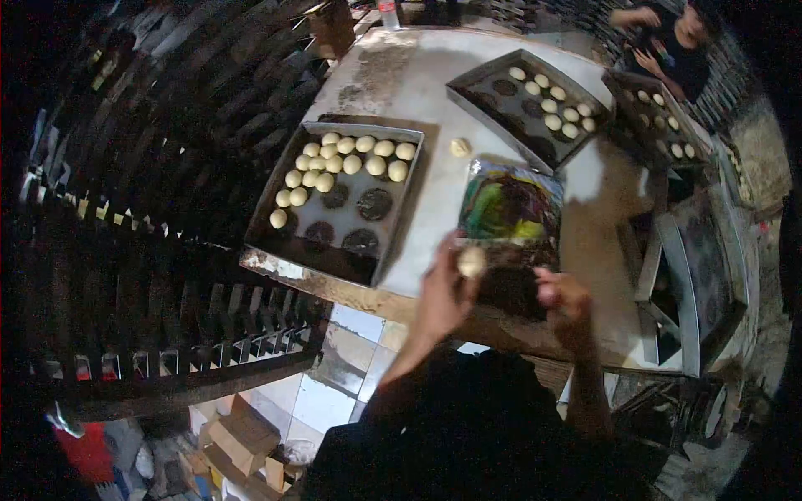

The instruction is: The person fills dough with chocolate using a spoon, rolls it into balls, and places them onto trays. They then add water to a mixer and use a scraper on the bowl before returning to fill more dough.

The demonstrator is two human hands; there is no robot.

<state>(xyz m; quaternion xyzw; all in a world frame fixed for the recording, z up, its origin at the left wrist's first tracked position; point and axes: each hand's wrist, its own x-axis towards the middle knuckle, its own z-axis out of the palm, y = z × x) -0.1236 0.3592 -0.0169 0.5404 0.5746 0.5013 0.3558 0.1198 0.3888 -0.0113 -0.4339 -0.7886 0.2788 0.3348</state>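
The left hand (444, 294) pinches a dough piece (471, 261) by the near end of a printed plastic packet (511, 209), the right hand (570, 297) curls, its grip too blurred to tell, and dough balls (365, 144) partly fill the left baking tray (341, 227) and far baking tray (520, 123).

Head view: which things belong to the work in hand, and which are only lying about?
Likely in the job:
pale ball in the left hand
printed bag near the right hand
left tray of pale balls

Likely just lying about:
cardboard box
bottle
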